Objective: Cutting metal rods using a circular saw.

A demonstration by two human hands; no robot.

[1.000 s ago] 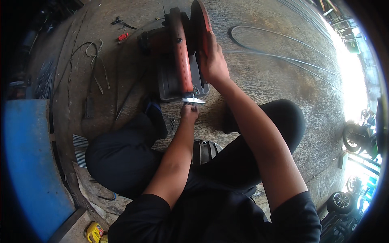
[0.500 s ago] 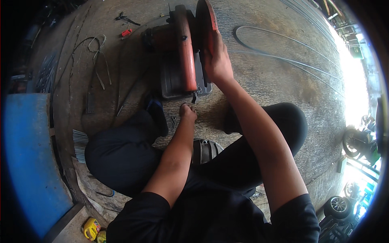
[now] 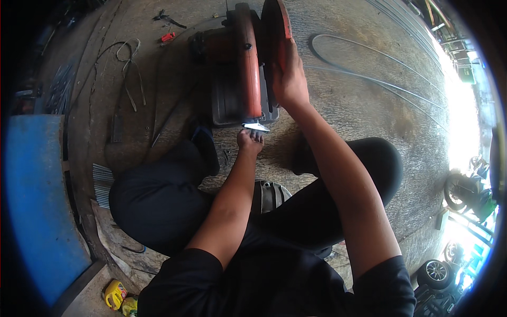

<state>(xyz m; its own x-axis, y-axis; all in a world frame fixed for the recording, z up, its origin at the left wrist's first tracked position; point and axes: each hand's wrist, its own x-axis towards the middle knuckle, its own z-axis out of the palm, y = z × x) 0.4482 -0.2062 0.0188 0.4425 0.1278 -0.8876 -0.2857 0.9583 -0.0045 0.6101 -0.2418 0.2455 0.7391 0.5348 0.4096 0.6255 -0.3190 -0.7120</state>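
Basically, the red cut-off saw (image 3: 251, 79) sits on the floor (image 3: 380, 119), straight out past the legs (image 3: 153, 195). Left hand (image 3: 250, 140) is right by the shiny metal piece (image 3: 255, 127) at the base's (image 3: 227, 103) near edge, fingers bent, can't tell if it's pinched. Right hand (image 3: 291, 84) lies along the round guard's (image 3: 274, 31) outer edge, grip unclear. Some floor stretches between that hand and the looped wire (image 3: 364, 76); legs flank the left arm.
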